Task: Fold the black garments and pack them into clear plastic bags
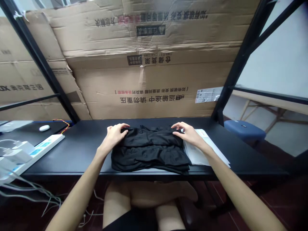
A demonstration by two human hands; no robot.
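Head view: your left hand (114,137) and right hand (189,134) are resting curled, grip unclear, equally near the far edge of the folded black garment (150,157), which is lying long-axis side to side at lower center.

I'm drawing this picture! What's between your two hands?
A folded black cloth lies between the left hand and the right hand, and both hands touch it. This shows in the head view.

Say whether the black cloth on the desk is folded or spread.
Folded: the black cloth lies in stacked layers on the desk, with the left hand and right hand at its far edge.
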